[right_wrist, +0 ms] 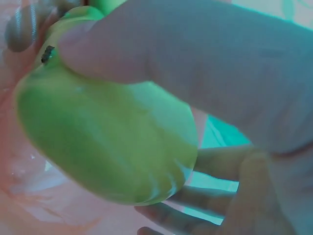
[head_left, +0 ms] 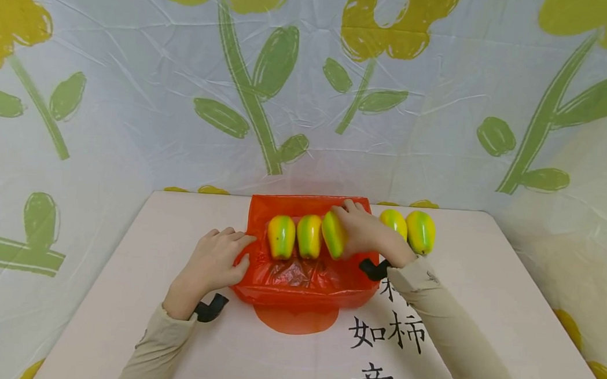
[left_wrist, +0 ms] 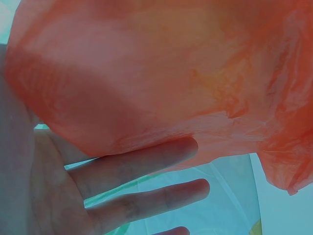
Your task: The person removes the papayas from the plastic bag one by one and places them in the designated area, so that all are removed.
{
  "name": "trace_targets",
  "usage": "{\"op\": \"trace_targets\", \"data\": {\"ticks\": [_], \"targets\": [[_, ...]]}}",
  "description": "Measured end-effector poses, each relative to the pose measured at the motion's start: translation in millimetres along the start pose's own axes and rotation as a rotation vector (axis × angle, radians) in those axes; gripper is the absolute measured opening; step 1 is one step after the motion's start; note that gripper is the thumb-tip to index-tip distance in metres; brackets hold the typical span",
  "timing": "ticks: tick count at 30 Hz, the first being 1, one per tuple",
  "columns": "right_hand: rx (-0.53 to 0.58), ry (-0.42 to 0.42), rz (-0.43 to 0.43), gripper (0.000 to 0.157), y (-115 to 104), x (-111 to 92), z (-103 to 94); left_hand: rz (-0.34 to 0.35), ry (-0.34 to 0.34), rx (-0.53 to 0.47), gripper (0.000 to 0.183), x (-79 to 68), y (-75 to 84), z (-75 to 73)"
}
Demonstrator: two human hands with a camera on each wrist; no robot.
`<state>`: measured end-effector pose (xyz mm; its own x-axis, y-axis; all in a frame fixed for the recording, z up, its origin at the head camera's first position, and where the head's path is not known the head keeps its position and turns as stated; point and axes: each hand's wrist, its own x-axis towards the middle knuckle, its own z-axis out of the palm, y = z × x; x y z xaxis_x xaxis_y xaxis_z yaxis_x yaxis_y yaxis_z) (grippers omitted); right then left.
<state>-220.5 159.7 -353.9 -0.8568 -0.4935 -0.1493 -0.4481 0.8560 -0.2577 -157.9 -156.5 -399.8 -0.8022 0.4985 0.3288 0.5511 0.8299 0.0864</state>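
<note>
A red plastic bag point(head_left: 302, 296) lies spread with its mouth wide, and two yellow-green papayas point(head_left: 281, 237) point(head_left: 309, 236) sit side by side inside. My right hand point(head_left: 360, 230) grips a third papaya point(head_left: 334, 235) at the bag's right side, beside the other two. In the right wrist view the thumb point(right_wrist: 102, 54) presses across this papaya point(right_wrist: 107, 132) near its dark stem, with fingers round the far side. My left hand point(head_left: 218, 259) rests at the bag's left edge. Its fingers point(left_wrist: 142, 205) are extended, the index finger along the red plastic point(left_wrist: 146, 73), and the thumb is mostly hidden.
Two more papayas point(head_left: 393, 223) point(head_left: 421, 231) lie on the pale table point(head_left: 176, 216) right of the bag, partly behind my right forearm. Black written characters point(head_left: 388, 334) mark the tabletop at the front right. A flower-patterned sheet point(head_left: 309, 97) hangs behind and at both sides.
</note>
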Motion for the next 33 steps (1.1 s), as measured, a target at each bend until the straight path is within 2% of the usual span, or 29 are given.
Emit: {"op": "trace_targets", "data": {"ticks": [6, 16, 26, 33], "targets": [[0.136, 0.056, -0.084, 0.104, 7.4, -12.3, 0.2, 0.005, 0.009, 0.000, 0.035, -0.3, -0.9, 1.0], [0.348, 0.156, -0.144, 0.106, 15.2, -33.5, 3.5, 0.003, 0.009, 0.001, 0.035, 0.1, -0.3, 0.7], [0.403, 0.277, -0.211, 0.108, 26.6, -49.3, 6.8, 0.004, 0.012, 0.005, 0.035, 0.0, 0.6, -0.1], [0.530, 0.342, -0.248, 0.109, 35.9, -61.3, 12.1, 0.004, 0.011, 0.007, 0.035, -0.1, 0.8, -0.5]]}}
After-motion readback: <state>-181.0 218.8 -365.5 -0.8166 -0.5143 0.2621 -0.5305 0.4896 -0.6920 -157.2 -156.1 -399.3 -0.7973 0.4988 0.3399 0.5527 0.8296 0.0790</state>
